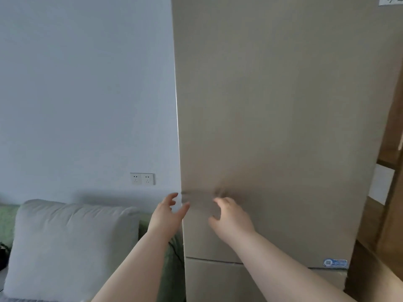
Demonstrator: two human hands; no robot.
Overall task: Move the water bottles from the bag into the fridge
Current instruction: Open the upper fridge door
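A tall beige fridge fills the right half of the view, its upper door closed. My left hand is at the door's left edge, fingers spread and curled around the edge. My right hand hovers in front of the door face a little to the right, fingers bent and apart, holding nothing. A seam low down marks a second door below. No bag and no water bottles are in view.
A grey cushion on a green sofa stands left of the fridge. A double wall socket sits on the pale wall. Wooden furniture is close on the fridge's right side.
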